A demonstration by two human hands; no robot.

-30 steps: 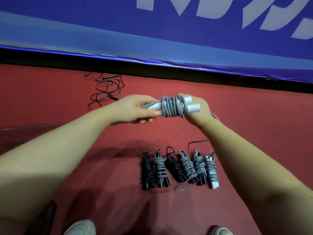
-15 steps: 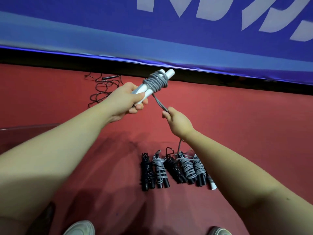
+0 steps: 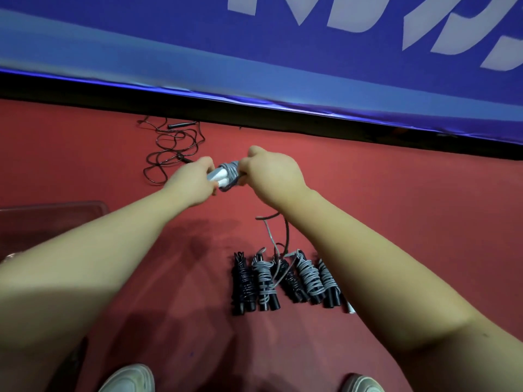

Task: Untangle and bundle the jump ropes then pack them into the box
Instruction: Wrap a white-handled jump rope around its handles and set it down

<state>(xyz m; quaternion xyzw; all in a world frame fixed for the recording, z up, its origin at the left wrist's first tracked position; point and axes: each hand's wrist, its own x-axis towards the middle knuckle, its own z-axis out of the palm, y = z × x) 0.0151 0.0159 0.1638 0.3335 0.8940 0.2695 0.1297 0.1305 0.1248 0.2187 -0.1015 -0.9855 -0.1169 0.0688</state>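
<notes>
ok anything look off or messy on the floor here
Yes: one black rope lies in a loose tangle by the wall, unbundled. The grey rope gripped by the left hand and right hand trails slack cord over the row of bundles.

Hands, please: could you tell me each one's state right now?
Left hand: grips the jump rope's white handles.
Right hand: grips the grey cord wound round them.

The right hand (image 3: 271,176) covers the far end of the grey-wound bundle (image 3: 229,172), the right forearm (image 3: 368,250) hides all but a tip of the last floor bundle (image 3: 350,308), the box (image 3: 56,205) runs off the left edge, and 2 shoes (image 3: 127,379) are cut by the bottom edge.
</notes>
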